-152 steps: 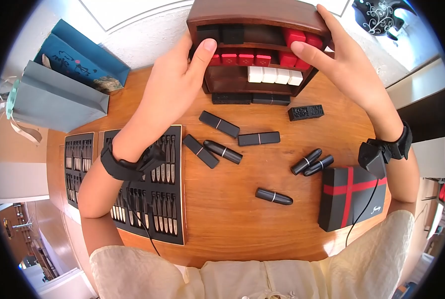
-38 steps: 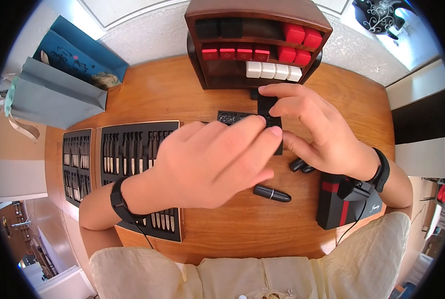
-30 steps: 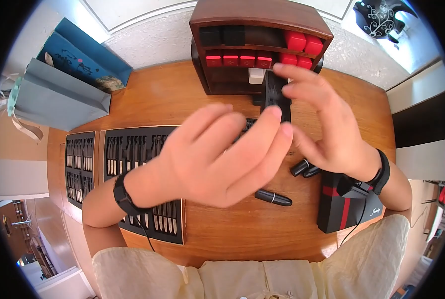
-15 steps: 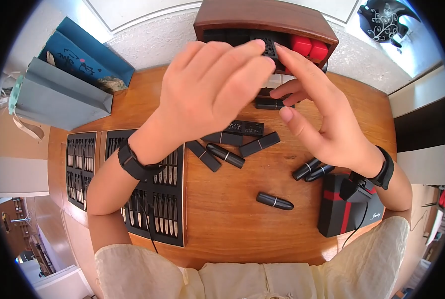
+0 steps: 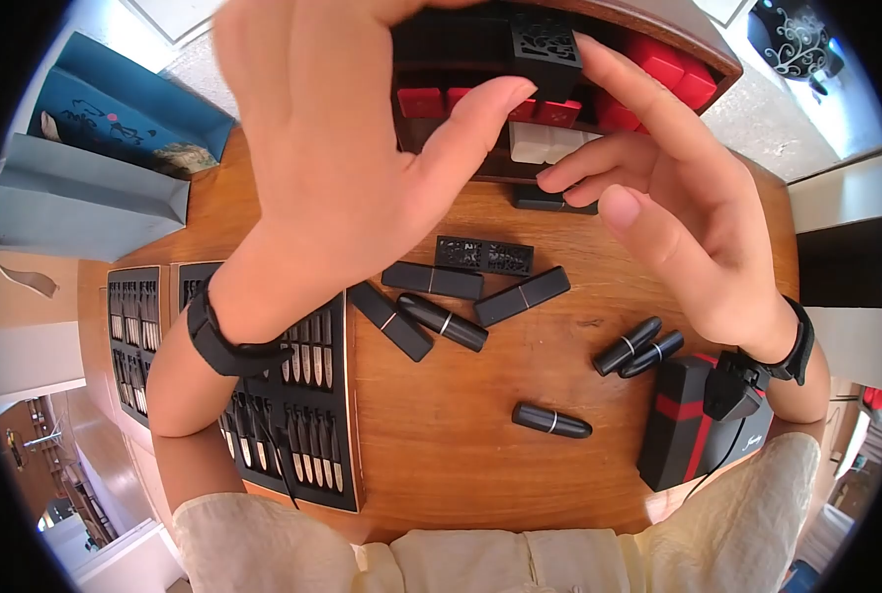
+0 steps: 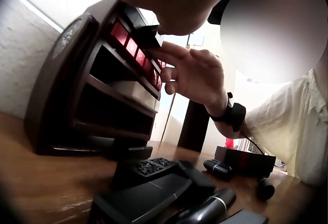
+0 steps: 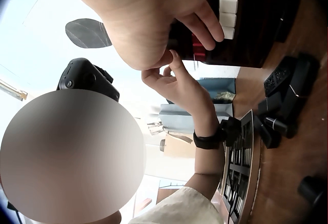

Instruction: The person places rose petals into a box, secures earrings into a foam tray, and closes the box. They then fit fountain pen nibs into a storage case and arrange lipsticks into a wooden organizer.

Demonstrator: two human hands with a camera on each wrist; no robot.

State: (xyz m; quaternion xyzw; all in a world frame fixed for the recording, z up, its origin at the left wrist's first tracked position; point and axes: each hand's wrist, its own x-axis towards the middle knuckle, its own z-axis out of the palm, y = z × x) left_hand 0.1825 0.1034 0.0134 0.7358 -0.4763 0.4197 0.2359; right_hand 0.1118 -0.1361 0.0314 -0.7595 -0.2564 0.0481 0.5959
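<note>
A black lipstick case (image 5: 546, 44) with a carved pattern sticks out of the upper shelf of the dark wooden cabinet (image 6: 51, 90). My right hand (image 5: 703, 222) reaches in from the right, its index finger along the case's right side, the other fingers loosely bent over the shelf front. My left hand (image 5: 312, 138) is spread in front of the cabinet's left part, thumb stretched out to just below the case. Its other fingertips pass out of the head view at the top. Red lipsticks (image 5: 421, 103) and white ones (image 5: 530, 143) fill parts of the lower shelves.
Several black lipsticks (image 5: 551, 419) and a carved black case (image 5: 484, 255) lie on the wooden table (image 5: 441, 445). A tray of small metal-tipped pieces (image 5: 312, 405) stands left, a red-banded gift box (image 5: 678, 425) right. Blue paper bags (image 5: 85, 198) stand at the back left.
The carved case went from between both hands up to the upper shelf. My left hand has let it go and moved left with fingers spread. The head view has come closer.
</note>
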